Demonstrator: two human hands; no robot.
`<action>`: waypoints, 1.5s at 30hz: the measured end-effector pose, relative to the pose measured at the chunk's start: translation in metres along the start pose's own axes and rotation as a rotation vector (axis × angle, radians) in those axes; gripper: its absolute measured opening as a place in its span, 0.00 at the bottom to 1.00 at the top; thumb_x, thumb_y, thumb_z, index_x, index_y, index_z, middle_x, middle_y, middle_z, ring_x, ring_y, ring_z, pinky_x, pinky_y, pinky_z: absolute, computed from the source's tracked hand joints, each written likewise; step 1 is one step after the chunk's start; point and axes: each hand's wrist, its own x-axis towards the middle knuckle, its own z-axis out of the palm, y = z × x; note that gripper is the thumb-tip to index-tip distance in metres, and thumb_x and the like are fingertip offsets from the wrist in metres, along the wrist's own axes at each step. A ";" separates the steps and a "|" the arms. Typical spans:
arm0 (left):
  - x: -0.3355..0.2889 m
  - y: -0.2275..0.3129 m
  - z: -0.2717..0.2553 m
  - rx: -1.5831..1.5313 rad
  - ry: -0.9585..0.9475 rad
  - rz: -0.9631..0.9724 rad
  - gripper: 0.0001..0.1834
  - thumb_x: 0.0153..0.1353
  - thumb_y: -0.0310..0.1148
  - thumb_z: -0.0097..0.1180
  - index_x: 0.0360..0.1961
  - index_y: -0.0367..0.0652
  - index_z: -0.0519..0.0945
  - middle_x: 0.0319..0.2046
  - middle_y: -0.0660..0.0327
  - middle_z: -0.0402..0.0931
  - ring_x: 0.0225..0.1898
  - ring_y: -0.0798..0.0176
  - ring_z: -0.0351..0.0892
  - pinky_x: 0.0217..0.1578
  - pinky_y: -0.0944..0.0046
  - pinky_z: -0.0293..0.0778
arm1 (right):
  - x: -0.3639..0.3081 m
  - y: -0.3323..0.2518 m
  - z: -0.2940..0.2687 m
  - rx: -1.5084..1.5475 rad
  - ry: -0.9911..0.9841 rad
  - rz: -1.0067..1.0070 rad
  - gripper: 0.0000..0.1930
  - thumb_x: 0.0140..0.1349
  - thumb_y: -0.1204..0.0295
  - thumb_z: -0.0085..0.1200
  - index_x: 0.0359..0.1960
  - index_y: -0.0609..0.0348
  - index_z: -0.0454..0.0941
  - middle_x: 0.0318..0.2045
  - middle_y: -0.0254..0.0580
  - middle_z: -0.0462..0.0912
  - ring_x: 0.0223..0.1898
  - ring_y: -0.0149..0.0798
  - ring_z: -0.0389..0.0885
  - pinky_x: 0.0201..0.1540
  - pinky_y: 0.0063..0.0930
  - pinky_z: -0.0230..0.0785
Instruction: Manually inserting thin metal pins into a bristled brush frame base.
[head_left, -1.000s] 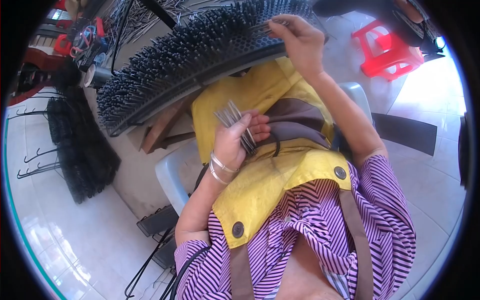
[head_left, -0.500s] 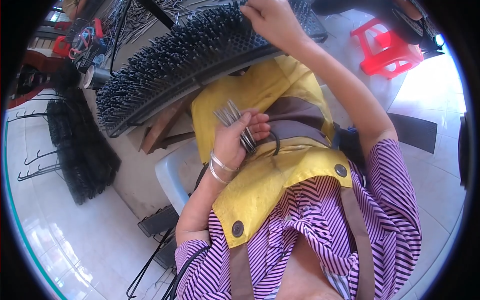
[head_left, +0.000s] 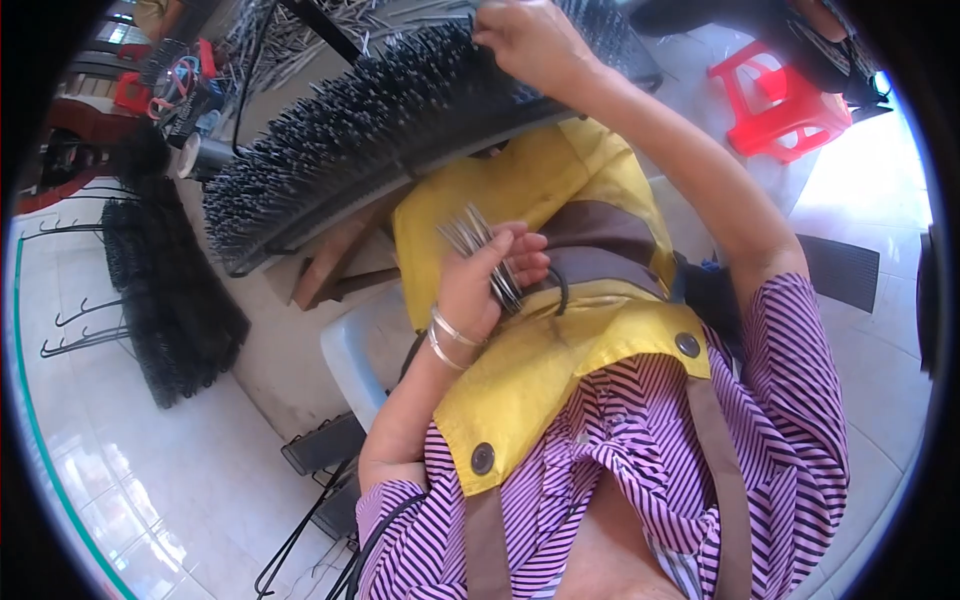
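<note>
My left hand (head_left: 490, 265), with silver bangles at the wrist, is closed round a small bundle of thin metal rods (head_left: 482, 245) above my yellow apron (head_left: 560, 340). At the top of the view, my right hand (head_left: 535, 45) reaches over the far right part of a long black perforated rack (head_left: 400, 180). Its fingers are pinched together at the rack; whatever they hold is hidden or too small to make out. Many dark, thin rods (head_left: 340, 130) stand upright in the rack's holes, packed closely from the left end toward my right hand.
Loose metal rods (head_left: 300, 50) lie behind the rack. Black hooked racks (head_left: 165, 300) full of dark pieces stand on the left floor. A red plastic stool (head_left: 785, 105) is at the far right, beside another person's dark-clothed part (head_left: 720, 15). Black flat racks (head_left: 325, 445) lie beside my light-blue chair (head_left: 350, 345).
My right hand has shifted slightly left and down along the rack. The whole view has drifted a little, and the left hand still holds its rods.
</note>
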 end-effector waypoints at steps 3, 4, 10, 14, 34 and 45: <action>-0.002 -0.007 -0.004 -0.020 0.000 0.000 0.14 0.59 0.32 0.46 0.42 0.33 0.70 0.35 0.50 0.75 0.32 0.57 0.77 0.35 0.60 0.76 | -0.003 -0.007 -0.002 0.085 -0.023 0.027 0.05 0.48 0.73 0.51 0.24 0.61 0.73 0.20 0.52 0.73 0.26 0.54 0.73 0.28 0.41 0.65; -0.003 -0.008 -0.005 -0.022 0.001 -0.001 0.14 0.59 0.32 0.47 0.43 0.33 0.70 0.35 0.50 0.75 0.32 0.58 0.77 0.35 0.60 0.76 | -0.004 -0.009 -0.002 0.064 -0.048 0.055 0.04 0.48 0.73 0.51 0.24 0.60 0.73 0.21 0.51 0.73 0.27 0.53 0.73 0.29 0.41 0.65; -0.001 -0.017 -0.007 -0.047 -0.001 -0.031 0.14 0.58 0.31 0.48 0.42 0.32 0.69 0.35 0.50 0.75 0.32 0.58 0.77 0.35 0.61 0.76 | -0.025 -0.014 -0.008 0.034 -0.046 0.127 0.04 0.50 0.74 0.51 0.26 0.61 0.73 0.23 0.50 0.73 0.28 0.53 0.73 0.30 0.41 0.64; -0.001 -0.016 -0.010 -0.062 -0.036 -0.049 0.14 0.58 0.31 0.48 0.43 0.32 0.69 0.35 0.50 0.75 0.33 0.58 0.77 0.36 0.61 0.76 | -0.037 -0.022 -0.007 -0.008 0.067 0.100 0.05 0.44 0.81 0.46 0.25 0.61 0.69 0.22 0.48 0.72 0.28 0.50 0.72 0.30 0.39 0.65; 0.001 -0.012 -0.012 -0.083 -0.130 -0.029 0.14 0.59 0.30 0.46 0.44 0.32 0.69 0.37 0.50 0.74 0.35 0.58 0.76 0.38 0.61 0.75 | -0.020 -0.009 0.001 0.138 0.220 -0.038 0.07 0.43 0.78 0.56 0.22 0.60 0.70 0.21 0.44 0.72 0.26 0.48 0.71 0.27 0.35 0.64; 0.001 -0.011 -0.013 -0.084 -0.180 -0.030 0.15 0.59 0.30 0.45 0.45 0.31 0.68 0.39 0.49 0.73 0.36 0.57 0.76 0.39 0.60 0.74 | -0.036 -0.009 0.007 0.068 0.165 0.051 0.05 0.45 0.76 0.53 0.22 0.59 0.69 0.23 0.44 0.69 0.29 0.48 0.70 0.30 0.37 0.64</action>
